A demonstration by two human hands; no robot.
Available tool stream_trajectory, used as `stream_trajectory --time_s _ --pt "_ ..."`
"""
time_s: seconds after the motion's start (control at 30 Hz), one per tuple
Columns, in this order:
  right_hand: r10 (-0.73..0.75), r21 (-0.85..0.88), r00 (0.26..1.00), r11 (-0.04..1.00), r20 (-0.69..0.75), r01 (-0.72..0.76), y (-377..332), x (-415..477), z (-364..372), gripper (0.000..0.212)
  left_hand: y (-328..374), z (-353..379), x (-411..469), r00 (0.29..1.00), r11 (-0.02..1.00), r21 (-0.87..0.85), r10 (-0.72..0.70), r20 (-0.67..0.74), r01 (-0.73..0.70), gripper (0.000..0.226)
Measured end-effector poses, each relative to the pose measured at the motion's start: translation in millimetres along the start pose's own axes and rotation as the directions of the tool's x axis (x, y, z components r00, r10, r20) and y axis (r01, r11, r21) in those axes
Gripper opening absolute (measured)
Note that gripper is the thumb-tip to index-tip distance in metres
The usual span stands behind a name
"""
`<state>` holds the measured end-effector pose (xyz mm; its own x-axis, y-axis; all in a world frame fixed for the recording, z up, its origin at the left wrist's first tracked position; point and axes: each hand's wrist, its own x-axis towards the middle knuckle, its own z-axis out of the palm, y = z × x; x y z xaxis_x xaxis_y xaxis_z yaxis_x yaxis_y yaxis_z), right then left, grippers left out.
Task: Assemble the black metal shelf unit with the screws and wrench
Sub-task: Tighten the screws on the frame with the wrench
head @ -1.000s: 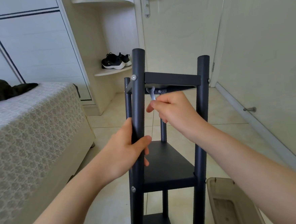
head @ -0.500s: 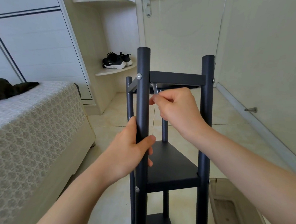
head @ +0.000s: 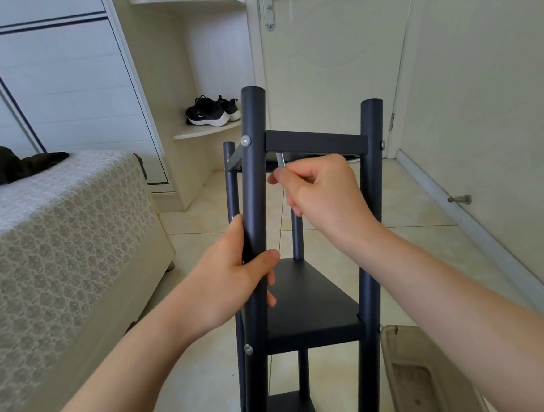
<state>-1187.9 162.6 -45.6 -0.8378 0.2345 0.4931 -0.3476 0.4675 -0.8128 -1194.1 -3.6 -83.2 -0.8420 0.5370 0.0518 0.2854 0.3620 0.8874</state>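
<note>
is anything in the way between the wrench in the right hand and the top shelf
Nothing visible blocks it. The right hand pinches the wrench, whose shaft goes straight up behind the top shelf's front edge; that edge hides its tip. The left hand grips the front post lower down, clear of it.

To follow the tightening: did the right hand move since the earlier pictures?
Yes. The right hand rose toward the front bar of the top shelf, nearly closing the gap below it.

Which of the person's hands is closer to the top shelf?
Right. The right hand pinches the wrench just under the top shelf; the left hand grips the front post lower down, nearer the middle shelf.
</note>
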Motion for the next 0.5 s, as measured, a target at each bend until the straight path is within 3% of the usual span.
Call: stream_trajectory --time_s 0.13,0.5 --pt "-0.028 -0.015 1.000 0.999 -0.010 0.028 2.7 2.1 0.9 0.042 -0.4 -1.7 -0.5 1.000 1.000 -0.023 -0.007 0.005 0.007 0.022" --pt "-0.121 -0.057 0.991 0.991 -0.064 0.117 18.0 9.2 17.5 0.038 1.5 -4.6 -1.3 1.000 1.000 -0.003 -0.012 0.006 0.012 0.027"
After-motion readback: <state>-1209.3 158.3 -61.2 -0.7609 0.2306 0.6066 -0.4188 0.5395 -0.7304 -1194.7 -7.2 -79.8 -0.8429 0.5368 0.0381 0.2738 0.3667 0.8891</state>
